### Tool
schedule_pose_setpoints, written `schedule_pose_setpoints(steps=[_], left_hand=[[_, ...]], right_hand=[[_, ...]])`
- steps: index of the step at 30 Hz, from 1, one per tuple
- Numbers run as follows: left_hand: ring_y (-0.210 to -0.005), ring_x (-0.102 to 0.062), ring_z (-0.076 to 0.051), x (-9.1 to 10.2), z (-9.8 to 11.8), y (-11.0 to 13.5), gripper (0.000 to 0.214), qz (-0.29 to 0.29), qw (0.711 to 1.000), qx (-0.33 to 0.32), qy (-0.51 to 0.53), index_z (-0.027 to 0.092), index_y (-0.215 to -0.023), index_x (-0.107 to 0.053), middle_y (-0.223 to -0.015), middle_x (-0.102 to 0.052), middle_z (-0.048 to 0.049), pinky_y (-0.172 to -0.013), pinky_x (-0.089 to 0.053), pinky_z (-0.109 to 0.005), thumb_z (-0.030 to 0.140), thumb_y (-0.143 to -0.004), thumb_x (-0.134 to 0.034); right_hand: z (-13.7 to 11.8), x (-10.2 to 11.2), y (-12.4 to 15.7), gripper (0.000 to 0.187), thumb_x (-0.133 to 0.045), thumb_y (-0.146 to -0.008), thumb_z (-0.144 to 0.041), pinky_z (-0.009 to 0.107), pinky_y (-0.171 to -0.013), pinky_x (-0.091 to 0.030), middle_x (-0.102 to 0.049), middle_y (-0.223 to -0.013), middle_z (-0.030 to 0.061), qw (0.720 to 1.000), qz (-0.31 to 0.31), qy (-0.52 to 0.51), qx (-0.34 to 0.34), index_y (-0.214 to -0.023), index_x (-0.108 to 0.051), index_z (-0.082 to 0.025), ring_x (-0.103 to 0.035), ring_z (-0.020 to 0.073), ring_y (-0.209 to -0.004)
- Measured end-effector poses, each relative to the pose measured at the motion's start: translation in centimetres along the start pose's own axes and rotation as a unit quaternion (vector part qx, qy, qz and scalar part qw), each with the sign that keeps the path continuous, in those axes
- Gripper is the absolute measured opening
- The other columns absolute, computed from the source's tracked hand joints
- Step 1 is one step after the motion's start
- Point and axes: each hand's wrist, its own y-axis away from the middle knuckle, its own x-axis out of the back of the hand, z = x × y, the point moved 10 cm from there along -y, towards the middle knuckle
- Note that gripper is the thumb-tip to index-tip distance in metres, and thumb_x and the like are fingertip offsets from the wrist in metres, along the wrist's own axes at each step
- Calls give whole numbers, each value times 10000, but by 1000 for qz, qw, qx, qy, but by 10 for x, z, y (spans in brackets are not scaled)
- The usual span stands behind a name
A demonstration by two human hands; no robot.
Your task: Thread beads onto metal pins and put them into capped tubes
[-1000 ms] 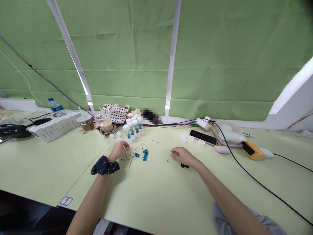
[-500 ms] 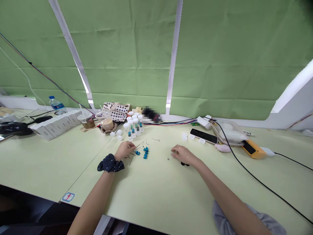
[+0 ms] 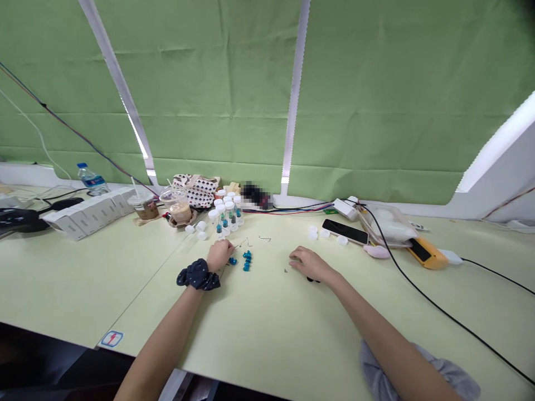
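My left hand [image 3: 221, 254], with a dark dotted scrunchie [image 3: 198, 275] on its wrist, lies on the pale green table [image 3: 267, 328] with its fingers curled together over some thin metal rods [image 3: 239, 245]. What it pinches is hidden. Several small blue parts [image 3: 246, 260] lie just to its right. My right hand [image 3: 307, 263] rests palm down with loosely spread fingers and holds nothing. Right of a tiny screw [image 3: 286, 271], its heel covers part of some small black pieces [image 3: 311, 279]. A bent wire [image 3: 264, 239] lies farther back between the hands.
Behind the left hand stand several white-capped vials [image 3: 226, 214], two drink cups [image 3: 179, 209], a patterned pouch [image 3: 196, 189], white boxes [image 3: 83, 215] and a water bottle [image 3: 89, 178]. Loose white caps [image 3: 324, 234], a phone [image 3: 345, 231], a yellow device [image 3: 426, 254] and a black cable [image 3: 438, 312] lie to the right.
My left hand has slid right and away from me, over the rods and closer to the blue parts. My right hand has stayed where it was.
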Motion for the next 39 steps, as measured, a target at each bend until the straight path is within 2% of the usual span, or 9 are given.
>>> schedule_pose_setpoints(steps=[4,9,15,18,22,25,28,35,39], left_hand=[[-706,-570,-190,1,28,7,226,-22,998,-39,41,169,-800,-578,-788,-642,-75,-626,-411,-272,336,-826,-428],[-666,-547,-161,-12,91,30,193,-99,973,-157,139,171,-806,-587,-777,-632,-51,-614,-403,-256,317,-818,-461],[-708,-531,-162,-24,132,49,149,-108,961,-219,134,187,-791,-603,-755,-620,-24,-692,-388,-270,288,-805,-495],[-782,-531,-176,-10,126,46,184,-95,961,-226,130,200,-812,-604,-797,-626,-25,-763,-378,-291,336,-823,-480],[-896,-519,-208,24,78,32,238,-64,975,-181,114,199,-919,-600,-931,-608,-56,-828,-367,-326,382,-792,-515],[-978,-483,-252,25,43,29,310,-122,979,-155,57,232,-941,-627,-997,-588,-56,-861,-346,-365,425,-698,-609],[-1012,-458,-286,18,27,29,281,-147,980,-136,12,242,-861,-662,-994,-586,-63,-869,-326,-395,425,-648,-651],[-899,-548,-229,24,43,29,243,-108,978,-128,123,202,-801,-607,-906,-644,-43,-795,-397,-345,418,-691,-616],[-809,-592,-189,22,66,34,268,-131,960,-141,205,181,-803,-595,-848,-660,-34,-745,-421,-305,407,-672,-653]], right_hand=[[-11,7,2,342,-459,-845,-257,302,-800,-424,-537,-1115,87,999,47,-20,14,-1180,-515,-210,-562,188,-926],[-61,13,10,453,-487,-850,-289,328,-882,-396,-407,-1309,63,984,99,-4,147,-1292,-389,-301,-471,197,-1113],[-80,-9,9,231,-412,-903,-236,303,-735,-360,-667,-822,65,976,79,74,191,-972,-629,-197,-595,176,-800],[-74,-8,7,249,-403,-903,-193,289,-706,-328,-678,-767,59,977,94,85,171,-861,-648,-180,-603,158,-730],[-60,3,5,248,-414,-890,-165,293,-722,-316,-693,-796,48,983,117,73,120,-822,-651,-183,-615,161,-740],[-51,7,3,245,-418,-887,-177,296,-734,-327,-697,-818,42,985,125,56,103,-822,-653,-191,-622,167,-763],[-46,9,2,240,-424,-880,-187,305,-749,-342,-697,-818,40,985,130,48,101,-819,-656,-198,-625,173,-763],[-37,17,3,224,-442,-854,-231,268,-640,-405,-678,-736,27,986,140,-52,77,-808,-659,-202,-588,149,-627],[-33,18,1,192,-497,-818,-289,254,-602,-425,-661,-706,25,976,132,-163,54,-811,-661,-190,-570,144,-627]])
